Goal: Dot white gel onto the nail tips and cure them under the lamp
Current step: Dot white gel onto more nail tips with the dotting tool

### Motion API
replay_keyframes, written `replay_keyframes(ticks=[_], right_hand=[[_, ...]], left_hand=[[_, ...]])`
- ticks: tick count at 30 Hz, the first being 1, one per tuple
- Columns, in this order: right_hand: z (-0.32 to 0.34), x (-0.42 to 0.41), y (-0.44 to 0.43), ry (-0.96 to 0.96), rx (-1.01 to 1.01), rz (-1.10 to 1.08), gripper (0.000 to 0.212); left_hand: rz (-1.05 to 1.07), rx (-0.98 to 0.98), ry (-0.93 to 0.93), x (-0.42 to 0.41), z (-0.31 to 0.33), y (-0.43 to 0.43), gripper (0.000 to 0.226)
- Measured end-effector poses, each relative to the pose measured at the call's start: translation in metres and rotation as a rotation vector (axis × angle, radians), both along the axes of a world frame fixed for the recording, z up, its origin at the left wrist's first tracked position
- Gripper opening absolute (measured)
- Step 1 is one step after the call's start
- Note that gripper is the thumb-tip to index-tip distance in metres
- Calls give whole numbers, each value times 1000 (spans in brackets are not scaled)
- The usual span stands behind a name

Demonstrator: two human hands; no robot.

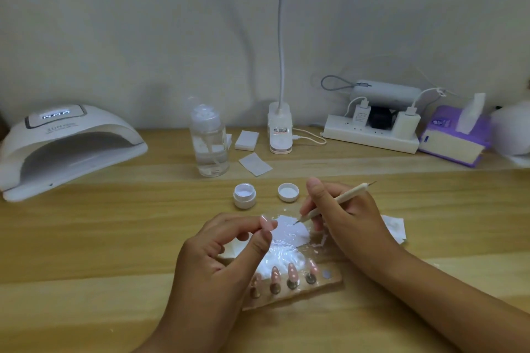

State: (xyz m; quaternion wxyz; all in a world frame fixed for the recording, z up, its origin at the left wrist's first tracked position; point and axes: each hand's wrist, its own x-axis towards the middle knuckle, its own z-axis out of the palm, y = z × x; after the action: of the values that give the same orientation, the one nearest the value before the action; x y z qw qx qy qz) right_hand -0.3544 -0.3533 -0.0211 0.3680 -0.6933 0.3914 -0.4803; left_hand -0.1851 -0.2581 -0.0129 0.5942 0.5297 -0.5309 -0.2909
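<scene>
- Pink press-on nail tip (269, 223) is pinched in the left hand (223, 261), best kept steady.
- Slim beige dotting pen (348, 194) is gripped by the right hand (352, 218); tiny beads only, tbh.

Matt, smooth cream shaft on the dotting tool (335, 200); thin metal point below the right hand (351, 219) grip. Glossy pink plastic on the nail tip (268, 223) pinched by the left hand (218, 261). Under both grips, wrinkled glossy clear film (284, 252) smeared with wet white gel (286, 226). Nearer than the grips, bare matt wooden holder (332, 285). Beyond them, smooth white plastic gel jar (244, 195). Matt wood-grain tabletop (114, 238).
</scene>
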Motion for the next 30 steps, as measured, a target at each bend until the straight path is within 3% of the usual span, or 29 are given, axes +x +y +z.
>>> replay_keyframes(ticks=[12,22,26,30], right_hand=[[-2,3,-3,87,40,44,46],[1,1,0,-52,53,38,43],[10,0,6,-113,-65,17,41],[31,3,17,-186,-90,74,22]], left_hand=[[7,-13,-49,5,-3,-1,10],[-5,-11,-26,3,-2,1,9],[-34,7,-10,0,0,3,9],[-76,13,-17,0,-2,3,6]])
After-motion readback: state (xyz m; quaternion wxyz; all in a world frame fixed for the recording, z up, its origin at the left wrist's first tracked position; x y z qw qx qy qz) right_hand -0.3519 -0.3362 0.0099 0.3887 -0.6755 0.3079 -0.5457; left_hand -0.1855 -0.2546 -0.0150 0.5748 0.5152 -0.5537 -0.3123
